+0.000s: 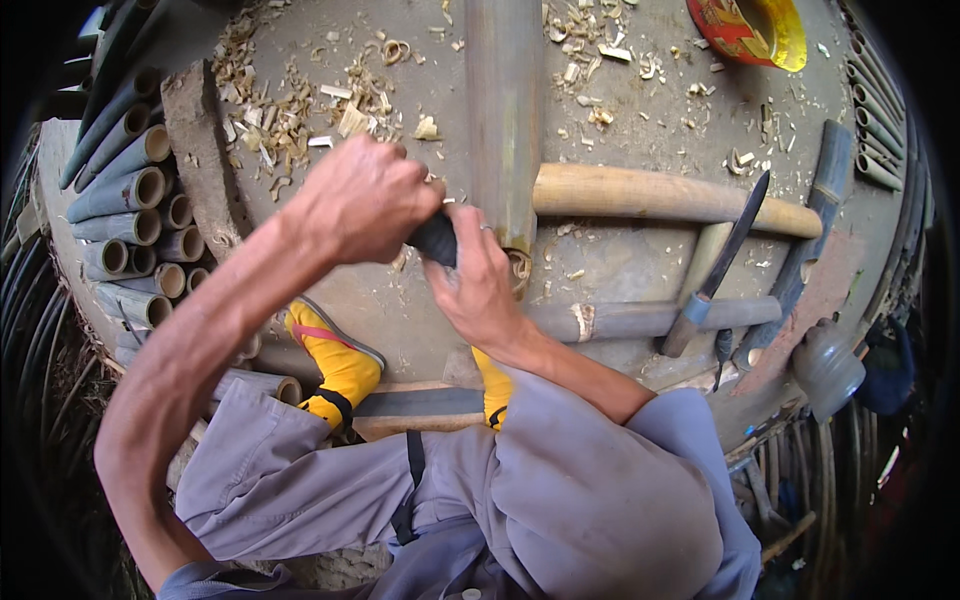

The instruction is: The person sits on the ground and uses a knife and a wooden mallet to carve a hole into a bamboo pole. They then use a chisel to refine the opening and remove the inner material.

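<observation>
Both hands meet over the floor near the lower end of a thick bamboo pole [503,110]. My left hand [372,195] is closed in a fist at one end of a short black object [436,240]. My right hand [472,275] wraps the other end of it, next to the pole's open cut end [518,266]. Most of the black object lies inside my fingers, so I cannot tell its kind. To the right, a long dark knife blade [738,230] with a wooden handle [684,328] leans across bamboo pieces.
Cut bamboo tubes [125,190] are stacked at left beside a rough block [203,145]. Wood shavings [300,110] litter the floor. A pale bamboo bar [670,198] lies at right. Farther out are a red-yellow container [750,35] and a clear jug [828,365]. My yellow-socked foot [340,370] is below.
</observation>
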Demonstrator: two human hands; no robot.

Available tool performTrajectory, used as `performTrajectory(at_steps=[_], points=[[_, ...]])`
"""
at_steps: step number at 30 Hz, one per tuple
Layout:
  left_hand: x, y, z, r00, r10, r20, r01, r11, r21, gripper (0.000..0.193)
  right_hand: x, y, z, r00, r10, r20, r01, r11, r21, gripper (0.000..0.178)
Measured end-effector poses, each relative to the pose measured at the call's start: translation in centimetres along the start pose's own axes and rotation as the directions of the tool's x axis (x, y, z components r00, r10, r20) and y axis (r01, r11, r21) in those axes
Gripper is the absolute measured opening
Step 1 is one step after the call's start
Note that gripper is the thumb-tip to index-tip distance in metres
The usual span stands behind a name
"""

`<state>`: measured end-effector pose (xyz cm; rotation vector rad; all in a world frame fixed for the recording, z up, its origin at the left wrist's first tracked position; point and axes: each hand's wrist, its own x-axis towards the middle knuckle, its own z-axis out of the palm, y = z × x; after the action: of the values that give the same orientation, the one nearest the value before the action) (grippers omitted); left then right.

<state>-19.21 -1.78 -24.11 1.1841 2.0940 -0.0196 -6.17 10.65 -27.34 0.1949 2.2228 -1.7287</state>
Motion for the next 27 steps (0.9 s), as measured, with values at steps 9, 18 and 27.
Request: performTrajectory(at_steps=[9, 18, 27], points=[[-7.4, 6.1, 9.4, 0.897, -0.367, 0.247, 0.44, 0.686, -0.58, 0.031, -2.3, 2.5, -1.0, 0.697, 0.01, 0.717, 0.191, 0.961, -0.199, 0.038], [-5.3, 24.6, 13.1, 0.54, -0.693, 0.478, 0.507, -0.185, -0.842, 0.038, -3.3, 4.9, -5.6, 0.076, -0.059, 0.995, 0.706, 0.708, -0.012, 0.022], [-8.1, 16.0, 15.6, 0.601, -0.793, 0.096, 0.442, 0.23, -0.867, 0.031, -0.3, 1.7, -1.2, 0.368, -0.016, 0.93, 0.654, 0.715, -0.246, 0.02]])
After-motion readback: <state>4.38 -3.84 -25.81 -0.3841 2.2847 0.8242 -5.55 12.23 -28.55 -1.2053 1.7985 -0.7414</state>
